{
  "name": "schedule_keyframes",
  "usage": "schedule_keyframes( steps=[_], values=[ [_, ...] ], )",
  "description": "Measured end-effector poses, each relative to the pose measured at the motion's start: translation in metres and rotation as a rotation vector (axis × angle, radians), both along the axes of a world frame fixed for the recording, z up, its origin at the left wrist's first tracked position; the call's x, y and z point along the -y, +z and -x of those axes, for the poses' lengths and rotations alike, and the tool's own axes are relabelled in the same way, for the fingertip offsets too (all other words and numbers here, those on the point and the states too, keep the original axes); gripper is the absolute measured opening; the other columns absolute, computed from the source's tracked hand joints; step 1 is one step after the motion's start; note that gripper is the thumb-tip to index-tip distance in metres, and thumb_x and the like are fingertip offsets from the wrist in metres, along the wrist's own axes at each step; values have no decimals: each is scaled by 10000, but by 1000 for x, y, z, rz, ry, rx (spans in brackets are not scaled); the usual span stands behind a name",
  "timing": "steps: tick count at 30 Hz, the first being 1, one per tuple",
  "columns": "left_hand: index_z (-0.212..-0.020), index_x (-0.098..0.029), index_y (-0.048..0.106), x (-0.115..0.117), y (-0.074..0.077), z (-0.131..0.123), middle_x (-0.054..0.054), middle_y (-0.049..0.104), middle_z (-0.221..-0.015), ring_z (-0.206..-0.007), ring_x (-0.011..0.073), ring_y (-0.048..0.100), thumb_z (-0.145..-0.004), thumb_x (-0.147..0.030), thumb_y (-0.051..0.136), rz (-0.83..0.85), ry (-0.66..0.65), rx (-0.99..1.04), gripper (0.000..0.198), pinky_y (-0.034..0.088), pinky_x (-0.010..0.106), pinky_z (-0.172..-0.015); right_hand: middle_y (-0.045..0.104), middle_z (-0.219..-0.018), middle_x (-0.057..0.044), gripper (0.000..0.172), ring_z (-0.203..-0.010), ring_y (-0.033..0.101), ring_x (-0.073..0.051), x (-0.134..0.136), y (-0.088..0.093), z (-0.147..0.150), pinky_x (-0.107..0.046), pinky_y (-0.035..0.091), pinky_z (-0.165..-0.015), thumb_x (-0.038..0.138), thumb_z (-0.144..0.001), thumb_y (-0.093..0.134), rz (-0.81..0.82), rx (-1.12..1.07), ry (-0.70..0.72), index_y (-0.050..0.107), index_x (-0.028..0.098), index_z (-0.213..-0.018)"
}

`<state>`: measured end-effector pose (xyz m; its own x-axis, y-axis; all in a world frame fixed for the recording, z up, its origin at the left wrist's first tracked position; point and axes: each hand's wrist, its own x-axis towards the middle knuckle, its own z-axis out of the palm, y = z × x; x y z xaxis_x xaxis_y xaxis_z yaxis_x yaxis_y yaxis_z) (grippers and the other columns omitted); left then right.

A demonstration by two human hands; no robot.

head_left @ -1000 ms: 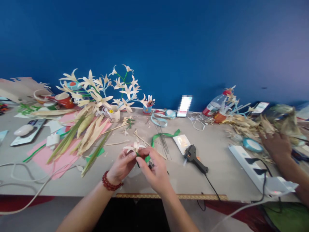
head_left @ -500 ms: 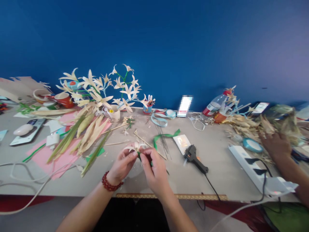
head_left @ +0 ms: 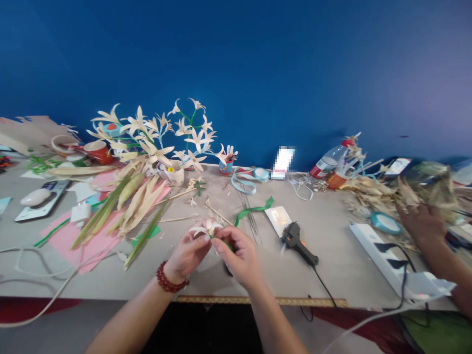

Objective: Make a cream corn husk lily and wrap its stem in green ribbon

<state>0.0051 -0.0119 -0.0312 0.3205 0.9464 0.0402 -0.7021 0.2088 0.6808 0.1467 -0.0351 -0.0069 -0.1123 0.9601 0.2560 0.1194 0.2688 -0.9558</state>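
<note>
Glue gun: the black tool (head_left: 298,243) lying on the bench (head_left: 332,270); places below are told from it.
White flower: held above the bench, left of the glue gun (head_left: 209,227); pale petals spread, green at the base.
Left hand: left of the glue gun (head_left: 190,251), fingers pinching the flower from its left side; a red beaded bracelet (head_left: 170,280) circles the wrist.
Right hand: between flower and glue gun (head_left: 241,255), thumb and forefinger pinched together on the flower's green base; a bit of green shows within the curled fingers.
Green ribbon: beyond and left of the glue gun (head_left: 254,208), its near end passing behind the right hand; thin wires (head_left: 253,228) lie by it.
White card: against the glue gun's far-left end (head_left: 277,217).
Husks: well left of the glue gun (head_left: 138,211).
Finished blooms: far left beyond the glue gun (head_left: 197,140).
Power strip: right of the glue gun (head_left: 379,258).
Co-worker's hand: farther right of the glue gun (head_left: 424,223), over dry husk scraps (head_left: 372,189); its grip is unclear.
</note>
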Motion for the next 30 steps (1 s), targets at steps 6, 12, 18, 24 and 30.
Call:
schedule_keyframes(
  steps=[6,12,18,24,30],
  values=[
    [-842,-145,675,-2,-2,1,14,563,-808,-758,146,533,-651,-299,839,10,-33,-21,295,435,270,-729,438,-537,62,245,-433,351,-80,0,-1,3,-203,304,-411,426,-839,654,185,-187,75,595,204,-755],
    [-821,-140,677,-3,-5,2,15,570,-803,-746,138,533,-678,-312,826,-34,-69,-8,270,445,265,-712,412,-506,79,256,-428,357,-83,1,2,5,-203,318,-429,423,-838,657,206,-227,107,557,211,-734],
    [-833,-174,703,0,-11,1,15,666,-852,-815,141,603,-685,-236,832,27,27,-31,206,470,265,-786,499,-597,40,133,-516,408,-100,3,-5,7,-219,343,-500,280,-869,596,-91,9,-91,593,189,-771],
    [-792,-166,684,2,-7,2,8,654,-802,-768,138,604,-655,-230,848,36,55,-53,223,474,255,-742,531,-616,29,98,-516,429,-102,4,-9,5,-228,355,-513,244,-876,591,-176,116,-113,615,185,-801],
    [-722,-161,663,-1,-5,6,-4,577,-803,-749,121,557,-639,-237,853,-47,57,-73,221,438,227,-699,537,-627,25,164,-526,427,-99,3,-2,3,-225,363,-516,307,-874,608,-30,-78,-5,612,189,-760]
  ],
)
